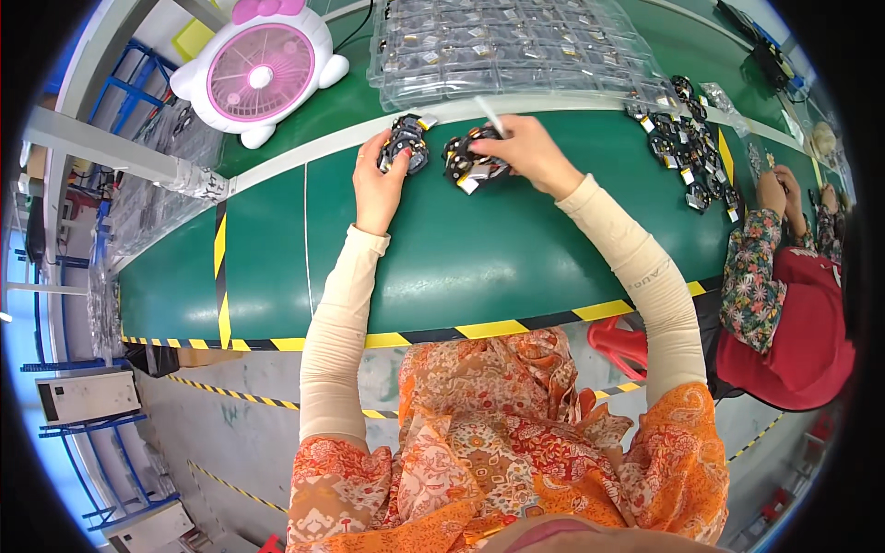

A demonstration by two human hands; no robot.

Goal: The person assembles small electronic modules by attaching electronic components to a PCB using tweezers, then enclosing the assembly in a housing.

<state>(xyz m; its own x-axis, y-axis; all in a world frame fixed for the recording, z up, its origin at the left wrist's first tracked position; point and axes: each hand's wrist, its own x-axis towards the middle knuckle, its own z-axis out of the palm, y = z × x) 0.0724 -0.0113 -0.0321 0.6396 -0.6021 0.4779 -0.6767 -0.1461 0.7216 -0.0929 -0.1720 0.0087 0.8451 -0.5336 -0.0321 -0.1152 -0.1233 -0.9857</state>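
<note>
My left hand (pixel 376 189) is closed around a small black electronic assembly (pixel 407 138) with metal and white bits, near the far side of the green work surface (pixel 461 249). To its right, my right hand (pixel 535 155) grips a slim white pen-like stick (pixel 489 116) that points up and to the left. Beneath its fingers lies a cluster of similar black assemblies (pixel 458 158), with a white tab at the lower edge. How firmly the right fingers touch the cluster is hidden by the hand.
Stacked clear plastic trays (pixel 516 51) stand beyond the white rail. A pink and white fan (pixel 261 74) is at the far left. More black assemblies (pixel 687 152) lie to the right, close to a co-worker's hands (pixel 779 189). Yellow-black tape (pixel 493 328) marks the near edge.
</note>
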